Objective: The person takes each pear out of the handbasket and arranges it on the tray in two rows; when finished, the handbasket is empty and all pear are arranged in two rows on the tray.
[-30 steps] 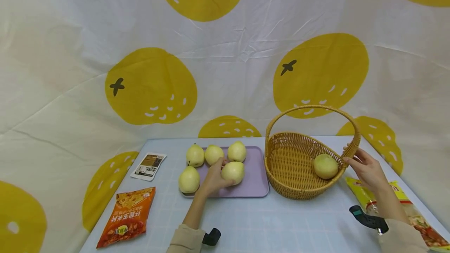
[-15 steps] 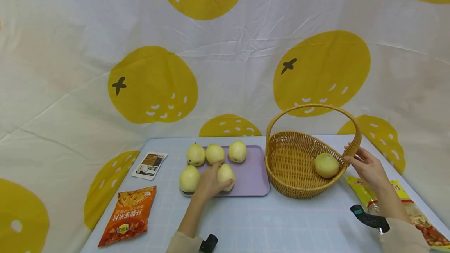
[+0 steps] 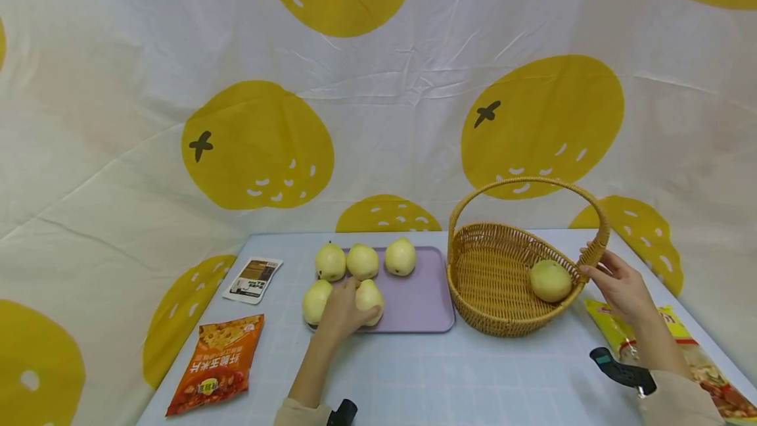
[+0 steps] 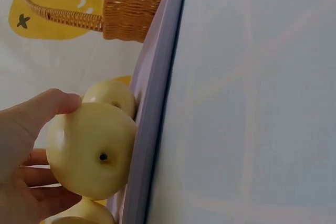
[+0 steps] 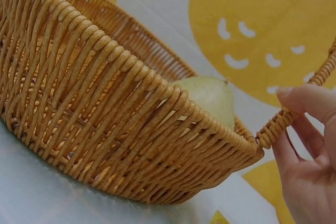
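Observation:
My left hand [image 3: 343, 311] grips a pale yellow-green pear [image 4: 94, 150], thumb on one side and fingers curled round the other. The pear is low at the front of the purple tray [image 3: 422, 301], beside another pear [image 3: 317, 301]. Three more pears stand in a row along the tray's back. On the right, the wicker basket [image 3: 508, 327] stands on the table with one pear [image 3: 550, 281] inside, at its right end. My right hand [image 3: 623, 288] holds the right base of the basket's handle [image 5: 283, 121], thumb and fingers round it in the right wrist view.
An orange snack bag [image 3: 215, 363] and a small white packet [image 3: 253, 280] lie left of the tray. A yellow food bag [image 3: 680, 340] lies under my right forearm. A fruit-patterned cloth [image 3: 408, 150] hangs behind the table.
My left hand has moved left across the tray with the pear, from near the middle to beside the front-left pear. My right hand stays on the basket handle.

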`<act>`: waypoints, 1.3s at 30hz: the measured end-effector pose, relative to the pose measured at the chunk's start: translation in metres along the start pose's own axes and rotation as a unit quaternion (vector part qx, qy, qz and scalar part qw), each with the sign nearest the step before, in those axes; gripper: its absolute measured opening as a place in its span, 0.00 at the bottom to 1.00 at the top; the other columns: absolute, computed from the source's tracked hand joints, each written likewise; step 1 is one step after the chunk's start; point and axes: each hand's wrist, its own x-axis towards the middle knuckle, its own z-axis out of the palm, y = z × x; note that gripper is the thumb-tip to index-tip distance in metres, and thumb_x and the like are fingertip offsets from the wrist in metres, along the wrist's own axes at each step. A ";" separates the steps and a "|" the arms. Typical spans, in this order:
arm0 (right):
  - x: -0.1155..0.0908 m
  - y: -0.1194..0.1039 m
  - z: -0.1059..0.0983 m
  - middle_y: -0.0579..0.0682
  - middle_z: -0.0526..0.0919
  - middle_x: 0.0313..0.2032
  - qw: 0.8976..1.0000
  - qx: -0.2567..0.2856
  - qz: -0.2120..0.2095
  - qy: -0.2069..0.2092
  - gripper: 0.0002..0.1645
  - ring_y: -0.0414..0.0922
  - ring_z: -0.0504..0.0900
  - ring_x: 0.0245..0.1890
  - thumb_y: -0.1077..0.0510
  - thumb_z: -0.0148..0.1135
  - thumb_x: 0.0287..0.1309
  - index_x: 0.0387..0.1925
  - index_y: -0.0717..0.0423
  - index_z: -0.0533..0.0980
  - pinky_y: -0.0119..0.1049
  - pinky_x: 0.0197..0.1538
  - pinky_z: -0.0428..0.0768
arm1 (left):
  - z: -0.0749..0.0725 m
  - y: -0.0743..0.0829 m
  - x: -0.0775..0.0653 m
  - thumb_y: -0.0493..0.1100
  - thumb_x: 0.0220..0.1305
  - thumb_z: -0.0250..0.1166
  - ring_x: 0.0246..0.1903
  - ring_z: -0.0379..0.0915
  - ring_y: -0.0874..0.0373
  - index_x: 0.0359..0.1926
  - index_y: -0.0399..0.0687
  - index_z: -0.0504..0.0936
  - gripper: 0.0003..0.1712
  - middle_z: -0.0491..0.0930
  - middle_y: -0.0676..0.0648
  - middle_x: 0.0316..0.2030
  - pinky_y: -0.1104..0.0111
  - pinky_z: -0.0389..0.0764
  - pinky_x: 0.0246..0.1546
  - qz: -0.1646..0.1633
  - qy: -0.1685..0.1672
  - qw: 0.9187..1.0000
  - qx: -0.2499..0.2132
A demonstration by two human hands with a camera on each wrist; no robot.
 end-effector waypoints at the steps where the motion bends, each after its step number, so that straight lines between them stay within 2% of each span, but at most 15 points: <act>1: 0.000 0.000 0.000 0.33 0.70 0.50 1.000 -0.001 0.000 0.000 0.36 0.21 0.72 0.46 0.62 0.58 0.62 0.70 0.45 0.58 0.12 0.42 0.71 | 0.000 -0.002 0.000 0.51 0.46 0.74 0.43 0.75 0.44 0.47 0.31 0.74 0.34 0.79 0.38 0.41 0.54 0.76 0.43 0.002 -0.005 1.000 -0.015; 5: 0.000 0.001 -0.001 0.34 0.70 0.50 1.000 0.000 -0.003 -0.001 0.34 0.21 0.72 0.46 0.62 0.58 0.62 0.68 0.45 0.60 0.12 0.42 0.71 | 0.003 -0.010 0.002 0.45 0.44 0.76 0.47 0.74 0.43 0.49 0.31 0.73 0.34 0.78 0.37 0.45 0.51 0.74 0.48 0.014 -0.009 0.994 -0.110; 10: 0.001 0.001 -0.001 0.32 0.70 0.50 1.000 -0.003 -0.003 -0.001 0.36 0.21 0.72 0.46 0.62 0.58 0.62 0.69 0.45 0.59 0.12 0.42 0.71 | 0.010 -0.015 0.003 0.37 0.42 0.77 0.49 0.74 0.44 0.50 0.35 0.77 0.31 0.80 0.39 0.47 0.51 0.71 0.52 0.032 0.024 0.975 -0.217; 11: 0.001 0.000 -0.001 0.32 0.70 0.50 1.000 -0.004 -0.003 0.000 0.36 0.21 0.72 0.45 0.62 0.58 0.62 0.69 0.45 0.58 0.12 0.42 0.71 | 0.008 -0.013 0.002 0.35 0.42 0.76 0.50 0.74 0.43 0.50 0.35 0.77 0.30 0.80 0.38 0.47 0.50 0.71 0.53 0.025 0.026 0.971 -0.237; 14: 0.001 0.001 0.001 0.32 0.71 0.49 1.000 -0.001 -0.005 0.001 0.38 0.21 0.72 0.45 0.63 0.58 0.62 0.71 0.48 0.56 0.12 0.42 0.71 | 0.000 -0.004 -0.002 0.30 0.43 0.74 0.51 0.73 0.38 0.47 0.29 0.78 0.26 0.80 0.34 0.46 0.46 0.69 0.54 0.017 0.035 0.957 -0.286; 16: 0.001 0.001 0.001 0.32 0.71 0.50 1.000 0.004 -0.007 0.001 0.38 0.21 0.73 0.45 0.63 0.58 0.62 0.71 0.48 0.56 0.12 0.42 0.71 | 0.000 -0.007 -0.002 0.30 0.43 0.74 0.51 0.72 0.37 0.46 0.28 0.78 0.26 0.80 0.33 0.45 0.46 0.69 0.54 0.011 0.038 0.955 -0.295; 21: 0.001 0.000 0.001 0.34 0.70 0.50 1.000 0.009 -0.007 -0.002 0.35 0.22 0.72 0.46 0.63 0.58 0.62 0.68 0.46 0.60 0.12 0.42 0.71 | 0.010 -0.023 0.003 0.35 0.42 0.76 0.50 0.74 0.43 0.46 0.34 0.80 0.26 0.82 0.39 0.44 0.51 0.71 0.54 0.012 0.053 0.968 -0.246; 28: 0.001 0.002 0.000 0.34 0.71 0.50 1.000 0.016 -0.015 -0.005 0.33 0.23 0.73 0.46 0.64 0.57 0.62 0.67 0.46 0.62 0.13 0.43 0.71 | 0.007 -0.019 0.003 0.33 0.40 0.75 0.50 0.74 0.41 0.46 0.32 0.79 0.27 0.81 0.37 0.44 0.49 0.70 0.54 0.031 0.047 0.977 -0.207; 34: 0.000 0.003 0.001 0.34 0.72 0.50 1.000 0.023 -0.019 -0.008 0.33 0.23 0.73 0.47 0.64 0.57 0.62 0.67 0.46 0.61 0.13 0.43 0.71 | -0.001 -0.019 0.003 0.33 0.40 0.76 0.50 0.74 0.44 0.45 0.34 0.79 0.26 0.81 0.40 0.44 0.52 0.71 0.53 0.028 0.010 0.985 -0.173; 39: 0.000 0.003 0.001 0.35 0.71 0.51 1.000 0.023 -0.018 -0.007 0.33 0.23 0.74 0.46 0.64 0.57 0.62 0.67 0.46 0.62 0.13 0.43 0.71 | -0.008 -0.018 0.002 0.36 0.43 0.75 0.49 0.74 0.43 0.45 0.33 0.79 0.26 0.81 0.40 0.44 0.51 0.72 0.52 0.042 -0.027 0.986 -0.159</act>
